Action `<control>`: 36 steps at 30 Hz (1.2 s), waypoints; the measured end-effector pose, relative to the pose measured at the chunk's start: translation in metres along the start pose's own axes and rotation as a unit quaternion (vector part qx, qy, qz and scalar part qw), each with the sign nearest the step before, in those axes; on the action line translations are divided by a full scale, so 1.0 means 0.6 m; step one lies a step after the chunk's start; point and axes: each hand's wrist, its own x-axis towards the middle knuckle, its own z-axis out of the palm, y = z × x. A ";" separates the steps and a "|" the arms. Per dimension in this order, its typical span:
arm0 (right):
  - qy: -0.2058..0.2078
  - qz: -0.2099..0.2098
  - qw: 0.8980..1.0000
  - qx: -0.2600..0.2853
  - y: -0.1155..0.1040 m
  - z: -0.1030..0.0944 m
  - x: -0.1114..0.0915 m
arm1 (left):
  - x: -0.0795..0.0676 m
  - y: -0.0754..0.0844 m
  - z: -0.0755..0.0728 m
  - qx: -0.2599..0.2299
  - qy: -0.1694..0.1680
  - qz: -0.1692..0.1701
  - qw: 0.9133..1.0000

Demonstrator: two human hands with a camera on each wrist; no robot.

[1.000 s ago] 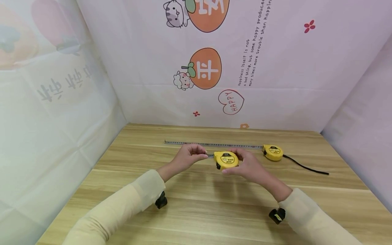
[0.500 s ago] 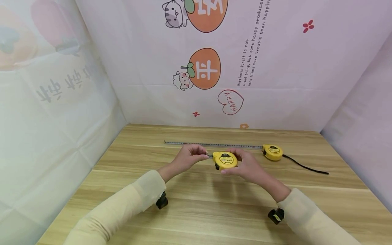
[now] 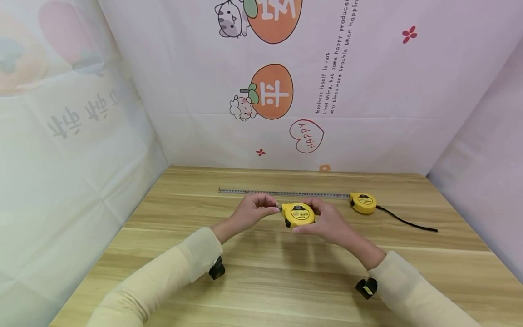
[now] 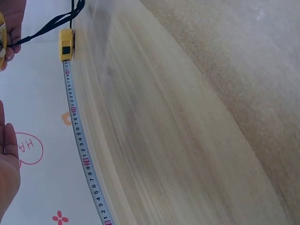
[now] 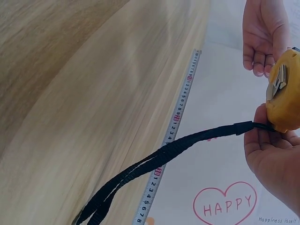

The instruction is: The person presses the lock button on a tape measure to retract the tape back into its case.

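Observation:
In the head view a yellow tape measure [image 3: 299, 215] is held above the table by my right hand [image 3: 328, 222], thumb in front and fingers behind. My left hand [image 3: 253, 212] pinches the end of its blade just left of the case, and only a sliver of blade shows between. A black wrist strap [image 5: 201, 136] hangs from the held case in the right wrist view. Behind the hands, a second yellow tape measure [image 3: 362, 203] lies on the table. Its blade [image 3: 286, 193] is drawn out to the left, with a black strap [image 3: 408, 222] trailing right.
The wooden table [image 3: 261, 290] meets a printed white cloth wall [image 3: 367, 145] at the back. More cloth hangs at the left [image 3: 81, 172] and right. Small black cameras [image 3: 217, 268] sit under both wrists.
My right hand has brought the held tape measure slightly left, toward my left hand. The exposed bit of blade between them has become shorter. The second tape measure stays in place.

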 end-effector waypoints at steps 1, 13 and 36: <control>-0.001 -0.001 1.000 0.001 0.000 0.000 0.000 | 0.000 0.001 0.000 -0.004 0.000 0.000 1.000; -0.006 -0.003 1.000 0.011 -0.005 0.004 0.003 | 0.002 0.003 0.003 -0.005 0.002 -0.002 1.000; -0.015 -0.010 1.000 0.015 -0.005 0.006 0.005 | 0.000 0.000 -0.002 -0.025 -0.027 0.010 0.999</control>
